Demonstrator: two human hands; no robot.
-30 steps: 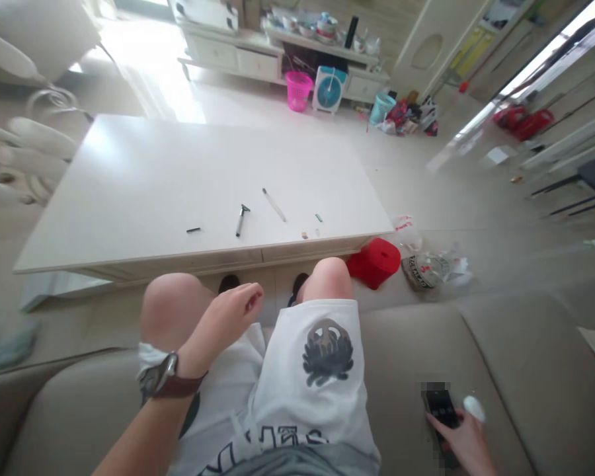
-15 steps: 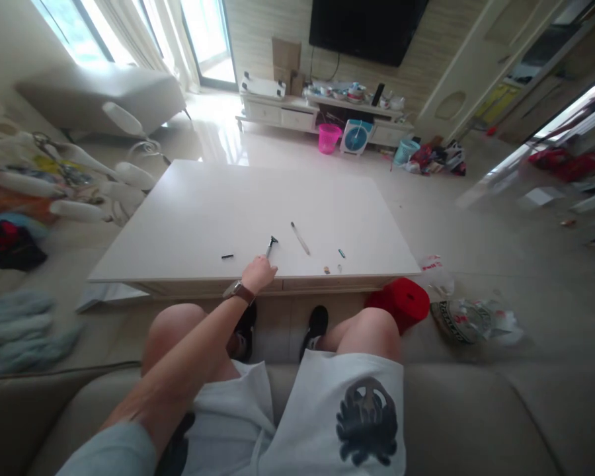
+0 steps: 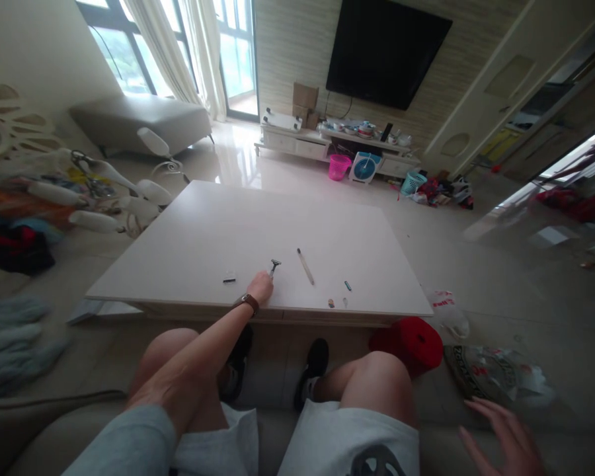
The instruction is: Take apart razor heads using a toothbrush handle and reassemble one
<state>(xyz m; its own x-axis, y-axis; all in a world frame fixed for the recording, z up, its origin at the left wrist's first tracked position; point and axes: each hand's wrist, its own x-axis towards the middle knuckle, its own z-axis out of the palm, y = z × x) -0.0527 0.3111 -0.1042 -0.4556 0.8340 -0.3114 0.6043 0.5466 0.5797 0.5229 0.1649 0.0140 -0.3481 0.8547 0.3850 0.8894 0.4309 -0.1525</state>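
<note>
My left hand [image 3: 260, 288], with a watch on its wrist, is closed around the handle of a razor [image 3: 276, 264] over the near side of the white table [image 3: 218, 225]. The razor's head points away from me. My right hand [image 3: 508, 439] is at the lower right, beside my knee, fingers apart and holding nothing. Left of the razor lies a small black strip [image 3: 229, 281]. On its right is a slim, pale stick with a dark end [image 3: 305, 266]. Farther right are a small teal piece [image 3: 348, 285], a small brownish piece [image 3: 331, 303] and a tiny clear piece [image 3: 346, 302].
A red roll [image 3: 411, 347] stands at the table's near right corner, with plastic bags [image 3: 496, 373] on the floor beyond it. Lamp arms with white shades [image 3: 151, 192] reach over the left side. A pink basket [image 3: 339, 167] and a blue fan [image 3: 365, 167] stand by the TV cabinet.
My view has tilted up, so the table sits lower in the picture. My right hand has come into view at the lower right. The razor stays in my left hand, its head now turned more sideways.
</note>
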